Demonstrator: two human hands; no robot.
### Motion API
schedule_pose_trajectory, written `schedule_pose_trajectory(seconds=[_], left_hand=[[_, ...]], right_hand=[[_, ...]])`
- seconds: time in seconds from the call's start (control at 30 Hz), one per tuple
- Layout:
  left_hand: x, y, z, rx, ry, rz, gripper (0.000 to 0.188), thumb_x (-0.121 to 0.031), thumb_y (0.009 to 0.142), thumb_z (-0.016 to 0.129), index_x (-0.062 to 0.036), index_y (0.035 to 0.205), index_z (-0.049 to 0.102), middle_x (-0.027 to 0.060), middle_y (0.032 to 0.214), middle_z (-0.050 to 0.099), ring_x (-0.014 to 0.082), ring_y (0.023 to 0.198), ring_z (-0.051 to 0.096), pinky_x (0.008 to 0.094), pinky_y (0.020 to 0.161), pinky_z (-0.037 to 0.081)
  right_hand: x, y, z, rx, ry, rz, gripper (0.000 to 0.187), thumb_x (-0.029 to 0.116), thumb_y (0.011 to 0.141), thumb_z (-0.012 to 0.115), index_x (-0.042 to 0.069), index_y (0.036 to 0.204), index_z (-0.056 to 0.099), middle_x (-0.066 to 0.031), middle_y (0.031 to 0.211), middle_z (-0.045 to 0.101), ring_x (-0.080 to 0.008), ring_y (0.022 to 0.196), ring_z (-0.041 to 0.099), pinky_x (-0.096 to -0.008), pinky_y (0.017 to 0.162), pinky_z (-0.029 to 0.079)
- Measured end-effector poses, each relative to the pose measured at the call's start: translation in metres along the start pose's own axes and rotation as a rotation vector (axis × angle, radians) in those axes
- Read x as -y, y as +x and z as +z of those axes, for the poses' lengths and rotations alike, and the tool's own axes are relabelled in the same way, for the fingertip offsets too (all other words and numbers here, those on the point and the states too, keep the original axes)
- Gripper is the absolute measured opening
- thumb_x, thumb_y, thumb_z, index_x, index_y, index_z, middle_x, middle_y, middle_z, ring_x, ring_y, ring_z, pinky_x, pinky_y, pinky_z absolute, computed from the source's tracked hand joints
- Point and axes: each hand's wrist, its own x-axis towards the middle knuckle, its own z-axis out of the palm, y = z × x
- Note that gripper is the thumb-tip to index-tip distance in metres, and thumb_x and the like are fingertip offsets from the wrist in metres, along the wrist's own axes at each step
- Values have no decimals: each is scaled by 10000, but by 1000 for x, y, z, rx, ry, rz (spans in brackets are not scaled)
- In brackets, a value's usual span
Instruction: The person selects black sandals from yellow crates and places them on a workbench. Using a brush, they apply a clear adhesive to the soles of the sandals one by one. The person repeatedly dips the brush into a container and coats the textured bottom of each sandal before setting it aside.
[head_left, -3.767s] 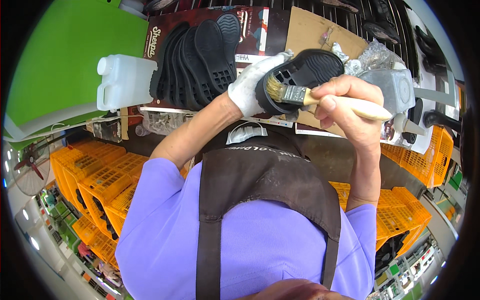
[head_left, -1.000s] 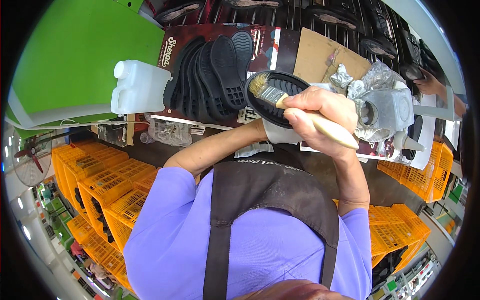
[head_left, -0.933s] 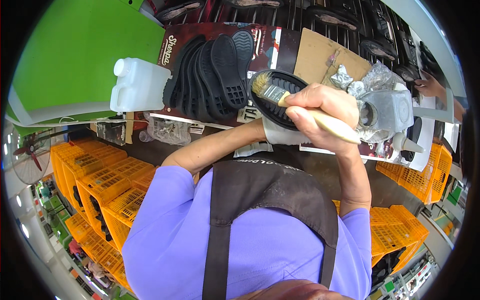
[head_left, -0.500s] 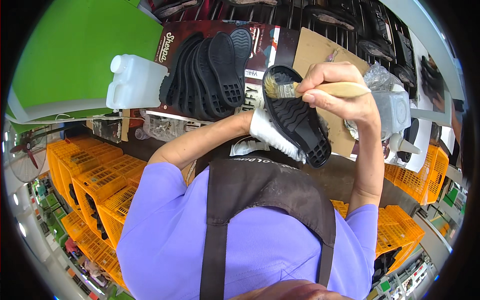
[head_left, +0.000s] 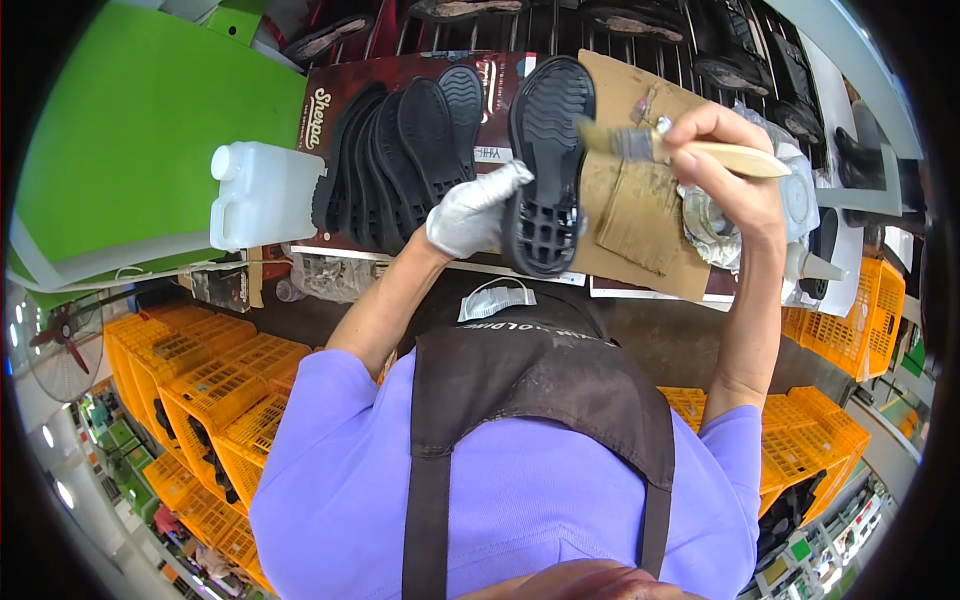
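My left hand point(head_left: 472, 213), in a white glove, grips a black shoe sole point(head_left: 548, 165) by its left edge. The sole stands lengthwise, its wavy ridges and square hollows facing up; parts of it shine as if wet. With fingers closed round the pale wooden handle, my bare right hand point(head_left: 738, 165) holds a flat paintbrush point(head_left: 636, 144). Its blurred bristles are at the sole's right edge; whether they touch I cannot tell. Left of the held sole, several more black soles point(head_left: 390, 165) overlap in a row.
A white plastic jug point(head_left: 268, 195) stands at the left by a green surface point(head_left: 150, 130). Stained cardboard point(head_left: 640, 220) lies under the brush. A plastic-wrapped container point(head_left: 705, 212) and a nozzle bottle point(head_left: 815, 266) are at the right. Shoes rest on a rack point(head_left: 640, 20) behind; orange crates point(head_left: 215, 385) surround me.
The sole has turned more upright and moved up and left in my left hand, whose thumb side now shows. The brush has come off the sole's face and moved right.
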Motion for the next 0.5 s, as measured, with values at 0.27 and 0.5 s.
schedule_pose_trajectory(seconds=[0.27, 0.5], left_hand=[[12, 8, -4, -325, 37, 182, 633, -526, 943, 269, -9, 1264, 444, 179, 1084, 586, 260, 905, 610, 388, 763, 522], [7, 4, 7, -254, -141, -75, 525, -467, 966, 261, -69, 1216, 495, 150, 1052, 594, 225, 838, 614, 331, 737, 519]], right_hand=[[-11, -19, 75, -25, -424, -460, 197, 41, 751, 679, 38, 943, 635, -97, 794, 607, -232, 684, 599, -320, 578, 488], [-35, -3, 45, -170, 50, -25, 134, 108, 812, 649, 21, 908, 683, -92, 817, 656, -131, 655, 592, -249, 587, 485]])
